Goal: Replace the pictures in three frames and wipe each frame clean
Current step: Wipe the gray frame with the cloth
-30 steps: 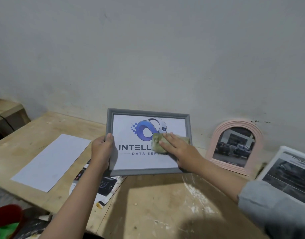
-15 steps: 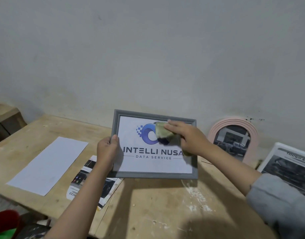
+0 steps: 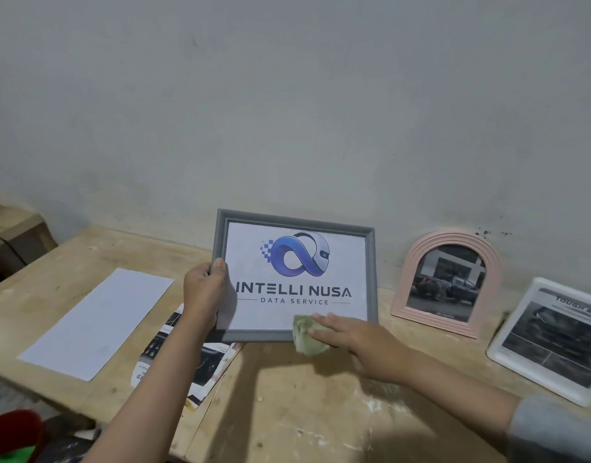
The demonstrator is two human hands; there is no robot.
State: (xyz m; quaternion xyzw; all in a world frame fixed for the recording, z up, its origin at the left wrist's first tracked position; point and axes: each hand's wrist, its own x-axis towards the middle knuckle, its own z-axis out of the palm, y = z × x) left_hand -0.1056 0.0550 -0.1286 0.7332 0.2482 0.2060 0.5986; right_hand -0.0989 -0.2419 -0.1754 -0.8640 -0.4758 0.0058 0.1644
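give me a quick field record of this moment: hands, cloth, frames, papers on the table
left hand: grips the left edge of the grey frame, held tilted up
right hand: fingers flat, pressing the green cloth on the frame's bottom edge
picture in grey frame: Intelli Nusa Data Service logo
pink arched frame: leans on the wall, vehicle photo inside
white frame: far right, dark printed picture inside
blank white sheet: flat on the wooden table
printed sheets: beneath the left forearm

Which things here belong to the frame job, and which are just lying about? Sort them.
Job:
grey frame, gripped by the left hand
cloth, pressed under the right hand
pink frame
white frame
printed sheets
blank paper

Lying about:
red object
cable
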